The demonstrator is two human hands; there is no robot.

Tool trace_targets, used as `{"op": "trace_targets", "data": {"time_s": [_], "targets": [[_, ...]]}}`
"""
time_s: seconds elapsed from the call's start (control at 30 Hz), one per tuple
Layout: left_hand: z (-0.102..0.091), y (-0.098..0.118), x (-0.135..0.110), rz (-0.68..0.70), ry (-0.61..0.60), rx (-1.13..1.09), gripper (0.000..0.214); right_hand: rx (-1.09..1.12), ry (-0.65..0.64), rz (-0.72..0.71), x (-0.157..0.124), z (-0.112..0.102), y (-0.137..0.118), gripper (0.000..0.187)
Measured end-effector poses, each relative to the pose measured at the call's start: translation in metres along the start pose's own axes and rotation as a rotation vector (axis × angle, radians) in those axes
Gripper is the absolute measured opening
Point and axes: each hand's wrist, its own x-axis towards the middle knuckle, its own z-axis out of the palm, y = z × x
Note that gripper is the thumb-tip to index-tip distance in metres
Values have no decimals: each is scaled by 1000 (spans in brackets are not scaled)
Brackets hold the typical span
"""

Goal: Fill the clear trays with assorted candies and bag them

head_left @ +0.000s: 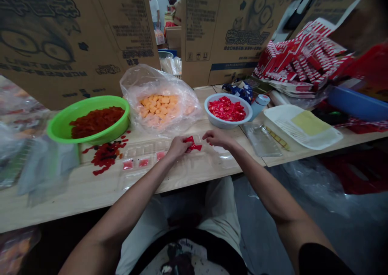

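Packets (pixel 197 147) red, bowl (pixel 223 124) pale blue — packaging (pixel 309 61) red-white striped — strips (pixel 97 123) perhaps dark red.

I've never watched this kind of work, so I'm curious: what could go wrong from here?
The red packets at the fingertips of the left hand might slip. Loose dark red pieces lie on the table beside the green bowl, so a careless nudge could push some off or into the clear tray. The bag of orange pieces gapes open, so a bump might spill some.
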Motion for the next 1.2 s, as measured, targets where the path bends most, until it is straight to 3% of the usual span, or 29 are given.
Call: {"op": "trace_targets", "data": {"time_s": [0.1,0.2,0.3,0.43,0.53,0.63,0.73,0.93,1.0,1.07,1.2], "targets": [[0,1,0,37,-4,66,11,-315,-39,-136,-6,2,-3,33],[6,7,-2,4,-38,17,8,-462,-124,-211,-11,11,-9,36],[8,13,-5,-14,-49,-16,4,-562,-139,-212,-9,19,-11,27],[-1,15,-8,29,39,367,10,-599,-68,-171,-1,16,-8,28],[-8,16,-11,35,-18,740,13,-603,-22,-162,1,12,-7,35],[-11,21,-14,85,8,888,9,-609,-50,-182,-6,18,-10,32],[-14,27,-14,141,94,742,14,-699,-52,-233,-18,32,-12,32],[-18,28,-9,-9,86,81,18,-738,69,-225,-24,42,-6,31],[-12,27,-8,2,120,-60,18,-604,94,-223,-21,39,-8,33],[-3,28,-7,52,107,-145,22,-334,62,-235,-19,34,-12,27],[10,32,-4,209,-93,-118,25,206,15,-181,-18,17,-15,13]]}}
